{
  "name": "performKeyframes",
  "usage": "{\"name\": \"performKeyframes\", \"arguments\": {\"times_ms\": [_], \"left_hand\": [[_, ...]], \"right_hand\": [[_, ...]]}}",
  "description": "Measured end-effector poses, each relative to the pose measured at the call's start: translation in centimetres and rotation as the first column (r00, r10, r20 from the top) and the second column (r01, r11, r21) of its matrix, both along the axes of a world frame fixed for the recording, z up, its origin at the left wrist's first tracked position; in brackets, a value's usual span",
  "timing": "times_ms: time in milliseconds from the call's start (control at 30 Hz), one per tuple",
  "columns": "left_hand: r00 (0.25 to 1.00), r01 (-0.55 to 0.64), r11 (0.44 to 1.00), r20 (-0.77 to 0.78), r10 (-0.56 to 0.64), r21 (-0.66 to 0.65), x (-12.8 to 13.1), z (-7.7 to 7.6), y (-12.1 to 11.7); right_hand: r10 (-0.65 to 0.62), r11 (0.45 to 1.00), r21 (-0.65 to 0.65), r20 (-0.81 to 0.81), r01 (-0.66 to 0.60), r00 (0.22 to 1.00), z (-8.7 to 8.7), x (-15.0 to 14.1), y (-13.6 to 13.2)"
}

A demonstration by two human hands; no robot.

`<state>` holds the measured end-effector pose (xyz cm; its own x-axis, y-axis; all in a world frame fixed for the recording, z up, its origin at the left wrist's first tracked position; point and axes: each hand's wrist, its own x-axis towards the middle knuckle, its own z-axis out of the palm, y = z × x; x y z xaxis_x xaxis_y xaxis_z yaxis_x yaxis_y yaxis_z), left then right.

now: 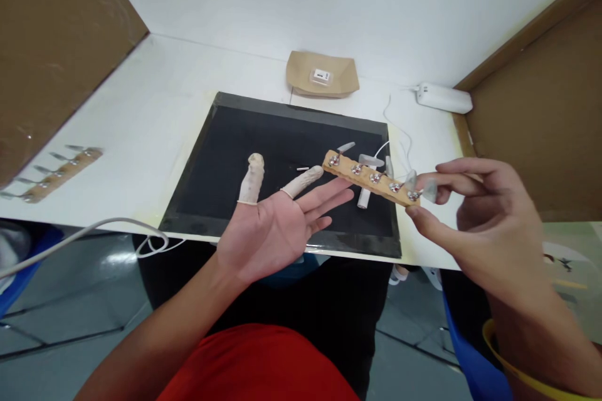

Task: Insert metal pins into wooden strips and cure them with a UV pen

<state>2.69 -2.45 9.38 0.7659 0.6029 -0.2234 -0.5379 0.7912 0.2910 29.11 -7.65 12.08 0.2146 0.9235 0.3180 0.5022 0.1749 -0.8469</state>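
My right hand point(493, 225) pinches the right end of a brown strip point(384, 188) between thumb and fingers, holding it tilted above the black mat point(207, 156). Several silver metal holders stand in a row on the strip, each with a clear, oval, nail-like tip. Palm up, my left hand point(268, 235) has its fingers stretched out and apart. Cream finger cots cover its thumb and index finger. The index fingertip is at the strip's left end; whether it touches I cannot tell. Partly hidden behind the strip is a white cylindrical object point(364, 198) with a thin cable.
A second strip with similar tips point(59, 175) lies on the white table point(155, 88) at the left. At the back, a cardboard tray point(345, 75) holds a small clear box point(320, 78). A white power strip point(444, 98) is at the right. One small white stick point(303, 168) lies on the mat.
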Motion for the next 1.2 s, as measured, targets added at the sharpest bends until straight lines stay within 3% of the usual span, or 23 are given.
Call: {"name": "performKeyframes", "arguments": {"times_ms": [233,367,500,600,633,667,700,733,767,800,833,867,933,1067,1200], "left_hand": [[0.999,0.052,0.998,-0.016,-0.051,0.033,0.0,-0.6,-0.2],[0.993,0.05,0.998,-0.112,-0.046,0.034,0.1,-1.5,-0.3],[0.967,0.038,0.994,-0.253,-0.012,0.098,0.3,-2.6,-0.8],[0.892,0.074,0.961,-0.449,0.056,0.267,0.4,-4.0,-1.5],[0.835,0.104,0.921,-0.536,0.125,0.376,0.3,-4.6,-1.8],[0.755,0.155,0.847,-0.614,0.23,0.508,0.2,-5.2,-2.0],[0.655,0.226,0.712,-0.645,0.393,0.664,0.1,-6.0,-2.2],[0.541,0.354,0.51,-0.617,0.572,0.784,-0.1,-6.7,-2.4],[0.444,0.501,0.297,-0.535,0.719,0.813,-0.4,-7.3,-2.5],[0.408,0.605,0.113,-0.429,0.806,0.788,-0.5,-7.9,-2.4],[0.401,0.696,-0.003,-0.385,0.832,0.718,-0.7,-8.4,-2.3],[0.397,0.758,-0.068,-0.375,0.838,0.648,-0.8,-8.8,-2.1],[0.387,0.834,-0.129,-0.404,0.828,0.536,-0.6,-9.3,-1.7],[0.345,0.889,-0.15,-0.416,0.841,0.432,0.2,-9.7,-1.0],[0.333,0.905,-0.161,-0.418,0.845,0.395,0.9,-9.6,-1.2]], "right_hand": [[-0.04,0.999,0.0,-0.028,0.04,0.999,-0.2,-0.1,-0.5],[-0.144,0.989,0.019,-0.063,0.146,0.988,-0.4,0.1,-1.9],[-0.324,0.946,-0.009,-0.085,0.324,0.942,-1.5,0.5,-5.8],[-0.469,0.883,-0.06,-0.081,0.465,0.88,-3.0,1.2,-10.1],[-0.519,0.854,-0.081,-0.071,0.514,0.852,-3.5,1.6,-11.7],[-0.573,0.818,-0.099,-0.071,0.566,0.816,-3.9,1.9,-13.4],[-0.619,0.784,-0.113,-0.073,0.61,0.782,-4.3,2.3,-14.9],[-0.661,0.749,-0.125,-0.071,0.65,0.747,-4.6,2.7,-16.5],[-0.701,0.711,-0.138,-0.073,0.689,0.709,-4.8,3.0,-17.9],[-0.735,0.676,-0.151,-0.071,0.721,0.674,-5.0,3.4,-19.2],[-0.764,0.643,-0.162,-0.066,0.749,0.642,-5.1,3.8,-20.4],[-0.789,0.612,-0.166,-0.059,0.773,0.612,-5.2,4.2,-21.5],[-0.821,0.569,-0.152,-0.044,0.808,0.57,-5.5,4.9,-23.4],[-0.873,0.485,-0.11,0.005,0.867,0.489,-6.4,5.8,-26.7],[-0.934,0.325,-0.108,0.116,0.939,0.337,-7.9,6.5,-30.2]]}}
